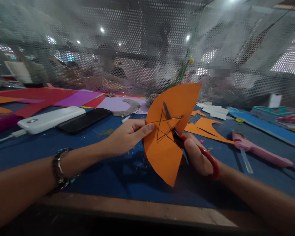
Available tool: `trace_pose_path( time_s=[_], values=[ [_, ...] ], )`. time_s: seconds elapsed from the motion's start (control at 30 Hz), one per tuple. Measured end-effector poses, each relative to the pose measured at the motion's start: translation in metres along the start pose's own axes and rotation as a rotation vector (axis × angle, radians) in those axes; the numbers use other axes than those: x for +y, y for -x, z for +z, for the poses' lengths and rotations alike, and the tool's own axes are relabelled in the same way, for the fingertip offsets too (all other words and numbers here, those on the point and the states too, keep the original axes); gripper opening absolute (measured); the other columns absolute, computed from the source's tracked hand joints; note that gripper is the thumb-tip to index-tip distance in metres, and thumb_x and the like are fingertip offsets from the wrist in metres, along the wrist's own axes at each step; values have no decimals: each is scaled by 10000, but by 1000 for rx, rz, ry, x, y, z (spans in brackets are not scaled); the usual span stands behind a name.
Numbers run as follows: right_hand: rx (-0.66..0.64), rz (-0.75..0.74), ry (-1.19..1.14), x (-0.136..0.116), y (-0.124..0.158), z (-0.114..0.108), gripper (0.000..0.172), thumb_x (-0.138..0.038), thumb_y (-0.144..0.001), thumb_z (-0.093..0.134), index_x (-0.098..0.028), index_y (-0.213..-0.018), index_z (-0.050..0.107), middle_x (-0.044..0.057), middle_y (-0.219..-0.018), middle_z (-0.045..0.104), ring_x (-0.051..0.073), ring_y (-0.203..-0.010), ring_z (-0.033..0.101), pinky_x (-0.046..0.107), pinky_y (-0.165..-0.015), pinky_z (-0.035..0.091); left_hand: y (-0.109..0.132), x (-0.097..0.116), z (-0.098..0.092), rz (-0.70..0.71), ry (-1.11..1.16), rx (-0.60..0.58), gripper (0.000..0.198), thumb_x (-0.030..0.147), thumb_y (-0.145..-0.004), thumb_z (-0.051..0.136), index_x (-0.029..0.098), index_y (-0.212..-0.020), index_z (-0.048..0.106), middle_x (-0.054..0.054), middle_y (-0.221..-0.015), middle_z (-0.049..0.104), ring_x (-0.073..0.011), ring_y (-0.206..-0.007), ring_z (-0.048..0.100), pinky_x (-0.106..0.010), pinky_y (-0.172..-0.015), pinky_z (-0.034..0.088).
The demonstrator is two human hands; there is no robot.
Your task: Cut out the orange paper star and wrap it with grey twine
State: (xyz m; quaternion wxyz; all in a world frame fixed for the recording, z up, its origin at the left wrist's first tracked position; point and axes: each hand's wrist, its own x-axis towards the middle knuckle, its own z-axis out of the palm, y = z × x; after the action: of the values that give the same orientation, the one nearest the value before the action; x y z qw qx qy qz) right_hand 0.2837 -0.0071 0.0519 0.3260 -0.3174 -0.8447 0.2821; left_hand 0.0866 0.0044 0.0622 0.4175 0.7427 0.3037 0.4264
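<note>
My left hand pinches the left edge of an orange paper sheet held upright above the blue table. A star outline is drawn on the sheet in black pen. My right hand grips red-handled scissors, and their dark blades reach into the paper along the star's lines. A beaded bracelet sits on my left wrist.
Orange paper offcuts lie to the right, beside a pink glue gun. A white power bank and a black phone lie at left. Red and purple sheets cover the back. A perforated screen separates other seated people.
</note>
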Motion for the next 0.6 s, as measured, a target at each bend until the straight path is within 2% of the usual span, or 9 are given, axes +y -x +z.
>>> trace_pose_path(
  time_s=[0.27, 0.43, 0.6],
  values=[
    [34, -41, 41, -7, -2, 2, 523, -606, -834, 193, -196, -552, 353, -1, -480, 417, 101, -439, 418, 236, -416, 349, 0, -2, 0, 6, 76, 2, 217, 251, -777, 480, 139, -611, 564, 38, -582, 570, -55, -540, 504, -121, -530, 424],
    [61, -17, 58, -9, -3, 2, 547, -645, -802, 216, -194, -518, 341, -28, -433, 360, 65, -380, 325, 219, -360, 258, 0, 0, -1, 32, 135, -27, 215, 224, -789, 480, 143, -632, 602, 27, -613, 635, -73, -608, 577, -121, -583, 457],
    [79, 37, 101, -11, -4, 2, 559, -678, -780, 196, -204, -506, 308, -32, -426, 331, 57, -380, 289, 219, -352, 227, 0, 0, -1, 39, 111, -21, 206, 225, -800, 466, 136, -731, 639, 3, -696, 677, -94, -645, 612, -148, -631, 486]
  ],
)
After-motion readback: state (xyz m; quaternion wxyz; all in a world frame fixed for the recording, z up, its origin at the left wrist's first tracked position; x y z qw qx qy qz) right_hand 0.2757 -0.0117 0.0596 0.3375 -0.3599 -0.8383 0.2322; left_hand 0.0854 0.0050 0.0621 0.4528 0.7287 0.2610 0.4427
